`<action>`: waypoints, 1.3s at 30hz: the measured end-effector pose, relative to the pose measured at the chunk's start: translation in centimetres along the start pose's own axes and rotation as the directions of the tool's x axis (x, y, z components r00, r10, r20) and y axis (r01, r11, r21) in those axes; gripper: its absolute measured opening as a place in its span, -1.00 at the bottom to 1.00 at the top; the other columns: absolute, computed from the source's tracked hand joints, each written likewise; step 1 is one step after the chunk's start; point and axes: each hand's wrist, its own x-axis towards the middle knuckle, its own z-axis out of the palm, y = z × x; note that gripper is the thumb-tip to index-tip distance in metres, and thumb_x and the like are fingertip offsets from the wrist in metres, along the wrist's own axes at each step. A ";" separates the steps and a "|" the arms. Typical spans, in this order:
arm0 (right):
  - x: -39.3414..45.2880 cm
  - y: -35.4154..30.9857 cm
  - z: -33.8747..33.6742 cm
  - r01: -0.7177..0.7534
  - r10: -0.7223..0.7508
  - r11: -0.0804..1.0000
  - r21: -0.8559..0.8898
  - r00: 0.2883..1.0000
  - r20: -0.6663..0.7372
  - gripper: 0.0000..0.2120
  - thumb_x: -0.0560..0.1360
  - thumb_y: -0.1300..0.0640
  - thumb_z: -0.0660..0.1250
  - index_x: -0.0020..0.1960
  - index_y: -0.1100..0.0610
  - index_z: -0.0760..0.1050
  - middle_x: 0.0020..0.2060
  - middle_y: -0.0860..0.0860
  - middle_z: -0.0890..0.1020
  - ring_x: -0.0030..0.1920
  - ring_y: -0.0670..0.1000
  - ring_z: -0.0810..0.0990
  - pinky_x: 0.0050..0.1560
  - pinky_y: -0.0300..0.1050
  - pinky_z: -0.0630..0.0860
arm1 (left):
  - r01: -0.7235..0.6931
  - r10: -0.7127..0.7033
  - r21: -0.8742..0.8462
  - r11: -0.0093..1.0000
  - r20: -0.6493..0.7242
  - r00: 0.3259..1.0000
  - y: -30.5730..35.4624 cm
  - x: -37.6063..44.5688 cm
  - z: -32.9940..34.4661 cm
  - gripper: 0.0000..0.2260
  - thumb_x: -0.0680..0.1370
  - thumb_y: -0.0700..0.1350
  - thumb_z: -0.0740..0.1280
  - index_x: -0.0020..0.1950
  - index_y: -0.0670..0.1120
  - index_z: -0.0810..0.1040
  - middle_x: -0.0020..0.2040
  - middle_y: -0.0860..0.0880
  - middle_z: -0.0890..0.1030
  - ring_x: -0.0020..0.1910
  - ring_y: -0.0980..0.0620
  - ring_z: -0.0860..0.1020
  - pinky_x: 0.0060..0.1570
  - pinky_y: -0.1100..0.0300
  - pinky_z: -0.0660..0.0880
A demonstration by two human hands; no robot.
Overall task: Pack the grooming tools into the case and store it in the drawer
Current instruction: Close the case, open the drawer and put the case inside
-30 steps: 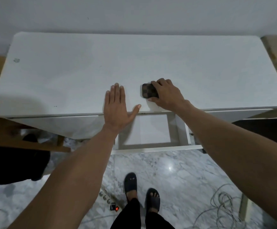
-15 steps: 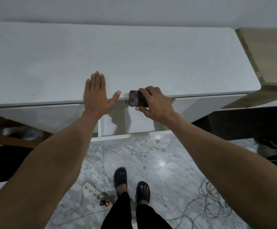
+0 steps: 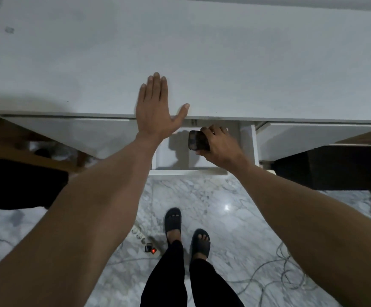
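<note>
Case (image 3: 198, 140) is the dark little checkered pouch just right of frame centre, sitting in the right hand (image 3: 221, 146) over the open drawer (image 3: 204, 171). That grip is curled round the case's right side, fingers over the top edge and thumb under the bottom, so most of the case sticks out to the left of the palm. My guess is it's held that way so it can go down flat onto the drawer floor. Can't tell if it's touching the bottom yet.

Left hand (image 3: 155, 109) lies flat, fingers straight and spread, on the front edge of the white surface (image 3: 224, 63), thumb along the lip. Probably just bracing while leaning in.

Power strip (image 3: 145, 239) is on the marble floor (image 3: 224, 229) near the feet.
</note>
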 end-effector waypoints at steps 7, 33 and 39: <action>3.3 0.6 3.7 -0.065 0.067 0.998 -0.019 0.988 0.137 -0.32 0.40 -0.06 0.49 0.39 0.15 0.31 0.24 0.20 0.44 0.25 0.24 0.40 -0.01 0.14 0.57 | 0.017 -0.016 0.006 1.000 -0.119 0.993 -0.1 0.1 0.8 -0.20 0.62 0.35 0.15 0.60 -0.25 0.33 0.61 -0.24 0.33 0.62 -0.20 0.29 0.61 -0.10 0.20; -0.8 1.6 0.0 -0.202 0.200 0.979 0.029 0.977 0.068 -0.31 0.53 -0.10 0.33 0.51 0.20 0.16 0.42 0.17 0.36 0.44 0.17 0.31 0.28 0.09 0.42 | 0.034 -0.023 -0.060 0.998 0.178 0.984 0.4 0.2 -1.8 -0.15 0.62 0.38 0.04 0.66 -0.26 0.15 0.67 -0.25 0.15 0.68 -0.19 0.10 0.66 -0.10 0.02; -6.3 2.6 -2.4 -0.134 0.136 0.991 0.027 0.987 -0.080 -0.38 0.58 -0.08 0.25 0.48 0.26 0.20 0.38 0.22 0.40 0.41 0.22 0.33 0.38 0.07 0.34 | 0.105 -0.046 -0.189 0.976 0.293 0.955 0.8 -5.3 -5.0 -0.21 0.63 0.29 0.03 0.65 -0.28 0.18 0.68 -0.25 0.13 0.68 -0.22 0.07 0.65 -0.06 -0.03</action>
